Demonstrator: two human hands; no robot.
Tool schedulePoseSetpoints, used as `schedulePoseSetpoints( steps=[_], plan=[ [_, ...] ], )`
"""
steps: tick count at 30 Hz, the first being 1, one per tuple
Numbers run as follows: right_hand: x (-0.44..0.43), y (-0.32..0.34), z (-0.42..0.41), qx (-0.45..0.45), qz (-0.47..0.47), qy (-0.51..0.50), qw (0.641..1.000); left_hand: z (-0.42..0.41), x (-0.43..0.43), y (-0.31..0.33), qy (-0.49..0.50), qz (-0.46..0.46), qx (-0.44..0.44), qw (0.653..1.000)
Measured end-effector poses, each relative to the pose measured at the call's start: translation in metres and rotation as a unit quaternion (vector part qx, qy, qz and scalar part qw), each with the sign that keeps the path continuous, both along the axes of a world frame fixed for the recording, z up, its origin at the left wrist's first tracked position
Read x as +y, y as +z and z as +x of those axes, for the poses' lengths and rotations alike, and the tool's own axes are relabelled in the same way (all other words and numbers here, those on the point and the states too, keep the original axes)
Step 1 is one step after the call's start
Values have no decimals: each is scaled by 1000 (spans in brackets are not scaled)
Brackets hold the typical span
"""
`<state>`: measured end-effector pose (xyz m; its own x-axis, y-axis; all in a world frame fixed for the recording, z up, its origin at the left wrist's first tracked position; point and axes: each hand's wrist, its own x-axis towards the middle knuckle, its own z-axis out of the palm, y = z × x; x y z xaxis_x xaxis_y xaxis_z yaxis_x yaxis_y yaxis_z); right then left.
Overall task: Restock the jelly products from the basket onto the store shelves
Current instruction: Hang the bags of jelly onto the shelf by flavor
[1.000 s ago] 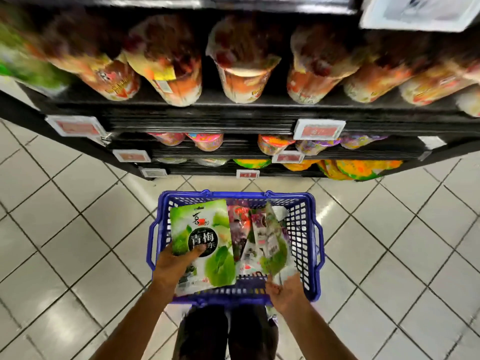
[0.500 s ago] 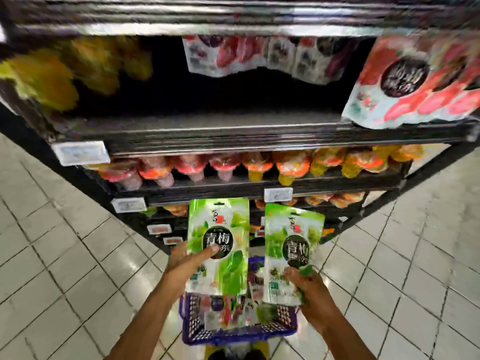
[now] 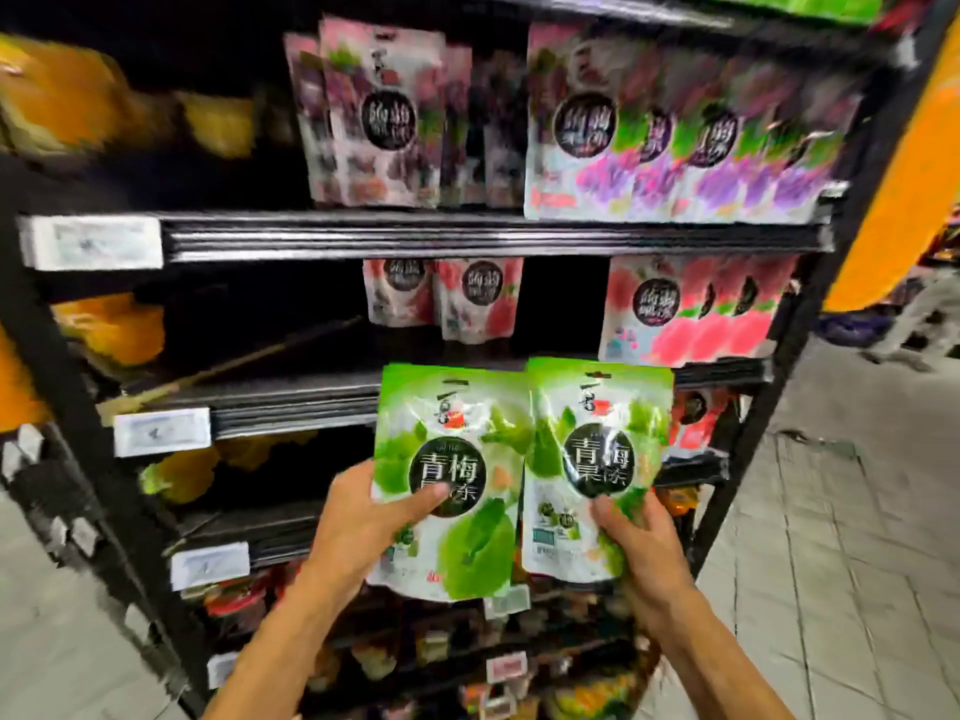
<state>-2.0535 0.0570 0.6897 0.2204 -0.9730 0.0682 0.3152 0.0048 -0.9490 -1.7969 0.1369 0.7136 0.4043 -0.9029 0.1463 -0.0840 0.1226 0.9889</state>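
- Head view: my left hand (image 3: 358, 527) grips a glossy green plastic jelly pouch (image 3: 457, 459). My right hand (image 3: 639, 543) grips a second green pouch (image 3: 597, 449). Both are raised before the black metal shelf (image 3: 311, 402).
- Placing step, I judge: next, stand them upright in the gap beside the pink pouches (image 3: 478, 298).

Two green jelly pouches (image 3: 449, 480) (image 3: 592, 470) upright side by side before the shelf (image 3: 291, 407)

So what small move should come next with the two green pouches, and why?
Probably lift both forward onto the middle shelf, into the dark gap left of the pink pouches. The left hand grips the left green pouch, the right hand the right green pouch, both upright before that shelf's edge.
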Motion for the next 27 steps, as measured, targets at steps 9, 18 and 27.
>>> schedulePoseSetpoints(
  steps=[9,18,27],
  plan=[
    [-44,139,-34,-30,-183,-50,981,-33,-58,147,5,-155,-51,987],
    [-105,248,-78,-40,-253,-65,965,-78,-107,267,-12,-257,-78,963],
    [-156,373,-102,-46,-313,-74,946,-104,-165,383,-28,-311,-85,946]
  ],
)
